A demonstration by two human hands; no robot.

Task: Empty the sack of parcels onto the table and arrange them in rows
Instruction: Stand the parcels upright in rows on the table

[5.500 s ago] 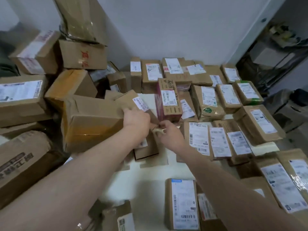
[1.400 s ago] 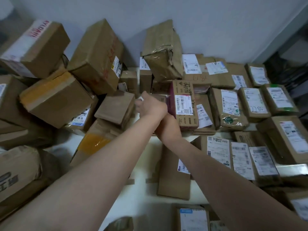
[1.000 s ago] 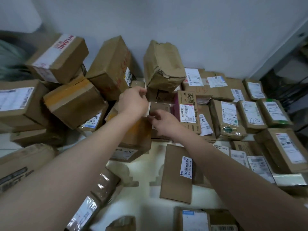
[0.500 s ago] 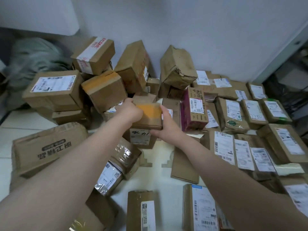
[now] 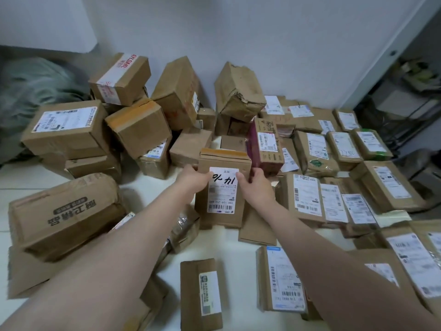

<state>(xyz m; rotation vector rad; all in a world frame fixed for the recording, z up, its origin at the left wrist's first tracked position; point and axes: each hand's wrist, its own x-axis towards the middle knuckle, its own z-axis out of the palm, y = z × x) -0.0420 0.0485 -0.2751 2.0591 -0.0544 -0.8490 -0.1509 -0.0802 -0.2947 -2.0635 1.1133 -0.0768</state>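
So, head view: left hand (image 5: 193,179) and right hand (image 5: 255,185) are gripping the labelled box (image 5: 222,211) by its sides, fingers curling round it, over mid tabletop (image 5: 238,254). Jumbled parcels (image 5: 138,125) are crowding the far-left corner, and neat rows (image 5: 334,149) are lying along the right edge.

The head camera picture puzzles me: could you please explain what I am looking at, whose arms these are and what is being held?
There is no machine here. A person wears one wide-angle camera on the head, so you look forward and down along their two bare arms. The left hand and the right hand grip a brown labelled box by its sides, with its label towards the camera, over the white table. On the left, bigger boxes lie in a loose pile. On the right, flatter parcels lie label-up in rows. The grey-green bundle at far left may be the sack.
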